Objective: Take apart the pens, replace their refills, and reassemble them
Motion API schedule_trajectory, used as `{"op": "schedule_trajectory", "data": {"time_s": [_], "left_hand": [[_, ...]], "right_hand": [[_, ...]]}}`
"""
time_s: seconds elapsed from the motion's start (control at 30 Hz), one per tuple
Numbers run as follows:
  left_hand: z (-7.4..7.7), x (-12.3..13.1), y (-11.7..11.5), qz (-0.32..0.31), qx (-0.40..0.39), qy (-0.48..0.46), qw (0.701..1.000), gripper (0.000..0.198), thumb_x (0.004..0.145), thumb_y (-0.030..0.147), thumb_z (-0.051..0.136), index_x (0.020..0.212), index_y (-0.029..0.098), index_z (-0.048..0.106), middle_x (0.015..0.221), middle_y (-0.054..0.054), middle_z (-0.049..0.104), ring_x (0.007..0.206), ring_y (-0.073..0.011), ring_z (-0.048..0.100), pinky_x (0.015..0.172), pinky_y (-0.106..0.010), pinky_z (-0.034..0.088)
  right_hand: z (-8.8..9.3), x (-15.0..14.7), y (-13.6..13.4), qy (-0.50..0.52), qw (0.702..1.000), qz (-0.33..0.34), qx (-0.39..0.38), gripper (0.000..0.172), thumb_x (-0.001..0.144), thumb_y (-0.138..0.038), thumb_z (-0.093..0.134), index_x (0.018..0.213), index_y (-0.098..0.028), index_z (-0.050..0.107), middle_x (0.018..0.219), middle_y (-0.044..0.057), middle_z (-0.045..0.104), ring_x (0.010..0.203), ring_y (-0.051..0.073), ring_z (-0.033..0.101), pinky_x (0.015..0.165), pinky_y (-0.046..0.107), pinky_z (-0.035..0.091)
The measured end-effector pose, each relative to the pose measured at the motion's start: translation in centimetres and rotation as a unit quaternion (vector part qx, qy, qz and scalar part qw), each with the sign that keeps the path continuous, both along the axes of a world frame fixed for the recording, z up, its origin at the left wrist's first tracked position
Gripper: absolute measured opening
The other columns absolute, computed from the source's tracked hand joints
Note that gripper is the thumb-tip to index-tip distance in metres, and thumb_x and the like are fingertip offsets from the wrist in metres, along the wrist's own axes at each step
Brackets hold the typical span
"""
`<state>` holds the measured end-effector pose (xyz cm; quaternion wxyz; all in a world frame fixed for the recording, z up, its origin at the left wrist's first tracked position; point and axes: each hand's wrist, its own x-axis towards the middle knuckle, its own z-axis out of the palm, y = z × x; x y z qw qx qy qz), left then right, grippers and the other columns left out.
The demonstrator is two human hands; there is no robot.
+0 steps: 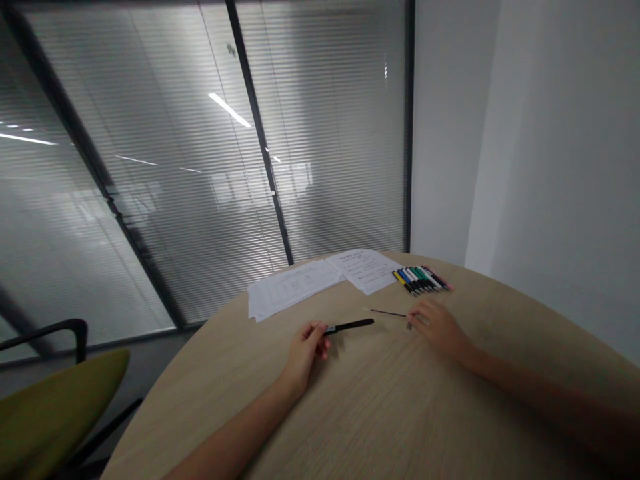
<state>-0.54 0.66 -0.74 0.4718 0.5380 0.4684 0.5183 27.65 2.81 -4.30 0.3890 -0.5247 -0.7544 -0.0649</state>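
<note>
Your L hand (pixel 306 350) grips a black pen (pixel 351 325): light, stiff, hold the barrel. R hand (pixel 434 327) is at a thin rod (pixel 385 313), too blurry to tell if it's gripped; looks fragile.

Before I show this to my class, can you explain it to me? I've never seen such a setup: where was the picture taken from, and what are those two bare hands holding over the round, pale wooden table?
This picture comes from a camera worn on a person's head, looking forward and down, so the two arms are the wearer's own. The left hand grips a black pen barrel with a silver band. The right hand pinches a thin dark rod, probably a pen refill. Also on the round pale wooden table lie white printed papers and a neat row of multicoloured pens. An olive-green chair stands at the lower left.
</note>
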Motion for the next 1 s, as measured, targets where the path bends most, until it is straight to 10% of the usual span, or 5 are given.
{"op": "schedule_trajectory", "data": {"time_s": [0.23, 1.0], "left_hand": [[0.3, 0.3, -0.5, -0.007, 0.021, 0.023, 0.999, 0.029, 0.063, 0.043, 0.058, 0.070, 0.015, 0.054, 0.051, 0.004, 0.055, 0.040, -0.0069, 0.044, 0.041, -0.018, 0.031], [-1.0, 0.2, -0.2, -0.134, 0.014, 0.132, 0.982, 0.024, 0.060, 0.034, 0.065, 0.075, 0.015, 0.063, 0.057, 0.000, 0.060, 0.047, -0.0099, 0.050, 0.047, -0.020, 0.036]], "right_hand": [[1.1, -2.2, -2.7, -0.107, 0.988, 0.069, 0.081, 0.010, 0.077, -0.019, 0.049, 0.071, -0.020, 0.057, 0.076, 0.005, 0.060, 0.077, 0.019, 0.053, 0.073, 0.035, 0.039], [1.4, -3.2, -3.5, 0.074, 0.988, 0.123, -0.051, 0.016, 0.081, -0.028, 0.043, 0.070, -0.021, 0.051, 0.072, 0.003, 0.056, 0.074, 0.018, 0.053, 0.070, 0.032, 0.043]]}}
